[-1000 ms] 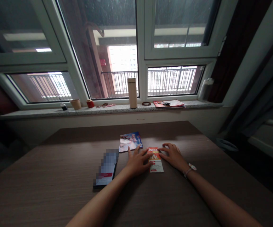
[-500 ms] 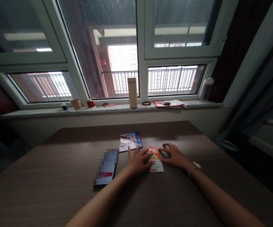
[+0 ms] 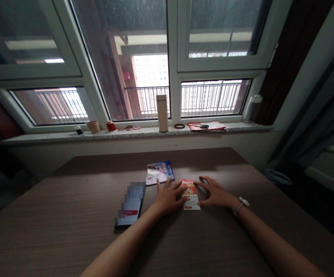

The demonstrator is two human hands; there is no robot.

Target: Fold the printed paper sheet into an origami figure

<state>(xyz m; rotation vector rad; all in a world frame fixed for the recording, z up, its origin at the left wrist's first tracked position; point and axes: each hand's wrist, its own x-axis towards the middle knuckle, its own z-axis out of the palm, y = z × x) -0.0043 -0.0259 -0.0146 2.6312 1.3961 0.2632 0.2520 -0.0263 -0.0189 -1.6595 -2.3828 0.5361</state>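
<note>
A small red and white printed leaflet point(image 3: 191, 197) lies flat on the brown table, between my two hands. My left hand point(image 3: 168, 197) has its fingers spread; its thumb and forefinger touch the leaflet's left edge. At the opposite edge is my right hand point(image 3: 215, 194), thumb and forefinger apart and their tips at the leaflet's side. Beyond my left fingertips rests a blue and pink booklet point(image 3: 159, 171), close to or touching them. Left of my left hand lies a smartphone point(image 3: 130, 207) with its screen up, partly pixelated.
The brown table point(image 3: 68, 200) reaches to the wall under a window. Along the stone sill point(image 3: 143, 132) stand a beige flask point(image 3: 162, 113), a paper cup point(image 3: 93, 127), a red spool point(image 3: 110, 125) and a clear bottle point(image 3: 252, 109). Scissors point(image 3: 203, 126) lie on papers point(image 3: 215, 127) there.
My right hand has shifted slightly, its thumb now lower along the leaflet's right edge and its wrist a little to the right. My left hand, leaflet, booklet and phone stay put.
</note>
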